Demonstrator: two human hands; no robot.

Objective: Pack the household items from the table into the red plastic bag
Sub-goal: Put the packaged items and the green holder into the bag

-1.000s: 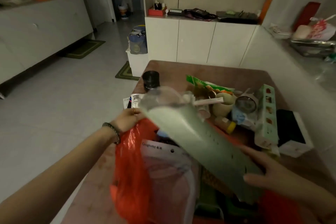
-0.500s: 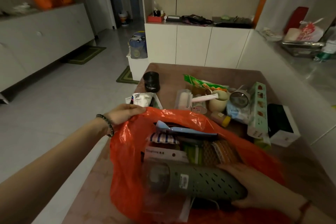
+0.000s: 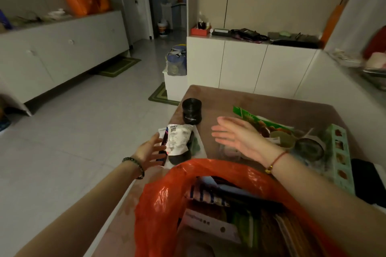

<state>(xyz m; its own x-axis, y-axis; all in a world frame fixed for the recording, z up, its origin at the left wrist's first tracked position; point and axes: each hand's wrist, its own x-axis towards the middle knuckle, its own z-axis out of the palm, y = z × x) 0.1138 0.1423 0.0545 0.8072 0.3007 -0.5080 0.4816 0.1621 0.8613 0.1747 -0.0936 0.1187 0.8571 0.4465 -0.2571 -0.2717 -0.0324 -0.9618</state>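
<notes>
**Both hands out over the table, bag gaping**

The red plastic bag (image 3: 167, 204) sits at the near table edge, mouth open, a white card inside with lettering too blurred to read. Left hand (image 3: 149, 151), fingers spread, holds nothing, fingertips just at a white printed pouch (image 3: 177, 140). Right hand (image 3: 238, 136) hovers flat and empty, between the black jar (image 3: 191, 110) and a green packet (image 3: 261, 120). A green carton (image 3: 340, 156) lies right.

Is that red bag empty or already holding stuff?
Already holding stuff. The red bag gapes open, showing a white labelled package and striped packaging inside. How full it is, cannot tell.
</notes>
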